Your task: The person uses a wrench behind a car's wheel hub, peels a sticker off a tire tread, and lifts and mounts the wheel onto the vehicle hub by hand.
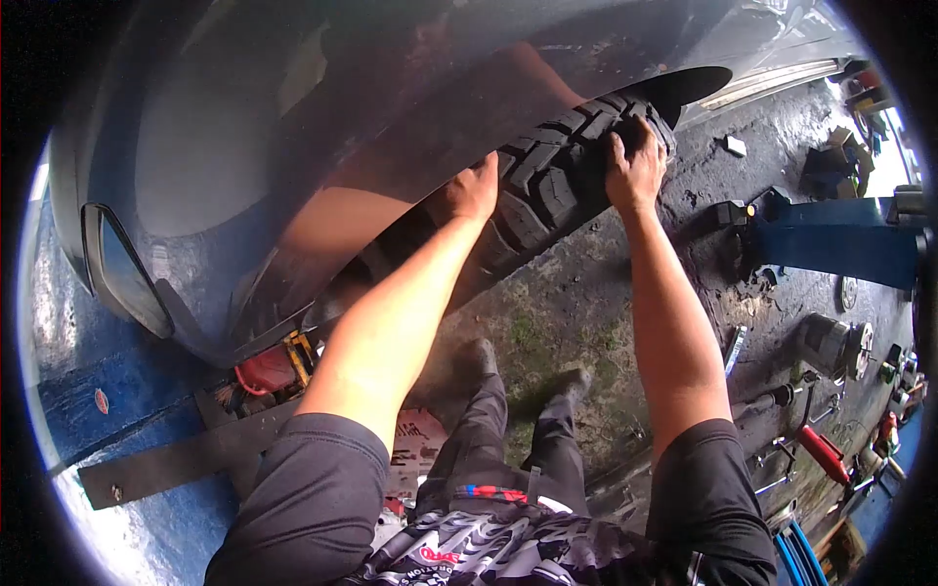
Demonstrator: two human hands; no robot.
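Observation:
A black tire point(532, 190) with deep, chunky tread sits in the wheel arch of a dark, glossy car body point(391, 107). My left hand point(474, 191) holds the tire at its left part, close under the arch edge, and its fingertips are mostly hidden. On the right end of the tread, my right hand point(638, 168) grips the tire with its thumb up and its fingers bent over the rubber. Both arms reach forward. Part of the tire is hidden by the car body and my left forearm.
A blue steel lift arm point(831, 239) juts in from the right. A red tool point(824, 453), a metal cylinder point(826, 339) and several other tools lie on the stained floor point(576, 283). A red item point(266, 373) is low on the left, near a dark metal beam point(176, 457).

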